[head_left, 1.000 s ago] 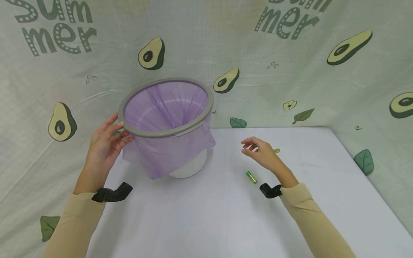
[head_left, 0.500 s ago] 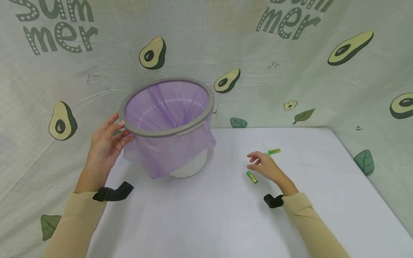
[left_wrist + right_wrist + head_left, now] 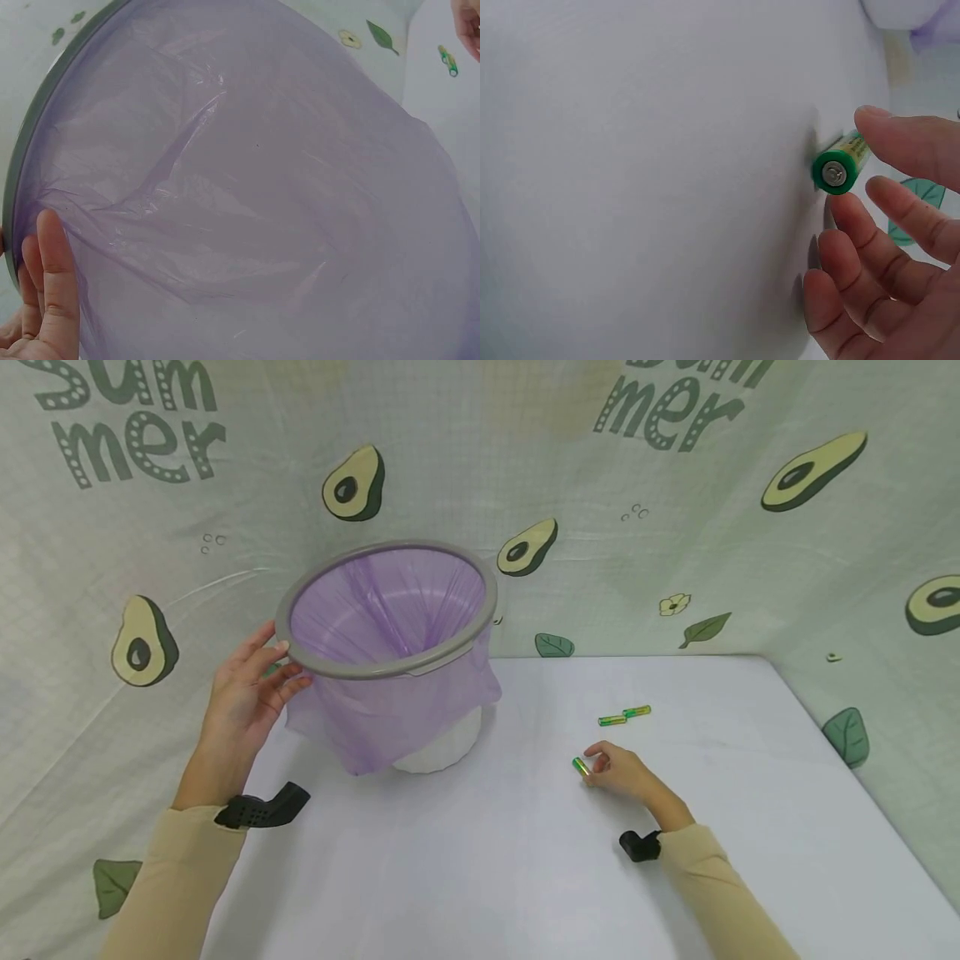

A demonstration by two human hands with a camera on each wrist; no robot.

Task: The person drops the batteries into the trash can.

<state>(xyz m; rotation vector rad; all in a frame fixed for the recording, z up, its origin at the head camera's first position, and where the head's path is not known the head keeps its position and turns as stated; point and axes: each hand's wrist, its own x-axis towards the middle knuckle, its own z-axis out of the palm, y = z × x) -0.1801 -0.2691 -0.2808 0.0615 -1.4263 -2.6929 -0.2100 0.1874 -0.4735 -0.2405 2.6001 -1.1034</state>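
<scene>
A waste bin lined with a purple bag stands left of centre, its grey rim (image 3: 358, 672) holding the bag (image 3: 390, 714) in place. My left hand (image 3: 242, 687) grips the rim's left side, with some fingers beneath it against the bag. A green and gold battery (image 3: 581, 767) lies on the table by my right hand (image 3: 621, 771). The right wrist view shows the battery's end (image 3: 834, 173) between the thumb (image 3: 907, 139) and the loosely bent fingers, which do not visibly close on it. The right hand hides part of the battery.
Two more batteries lie end to end beyond the right hand, a nearer one (image 3: 612, 721) and a farther one (image 3: 637, 712). A white cloth covers the table (image 3: 450, 860). Behind hangs a curtain (image 3: 450, 460) printed with avocados.
My right hand has come down and nearer to me, from beside the two far batteries to the near one. The left hand and bin have stayed in place.
</scene>
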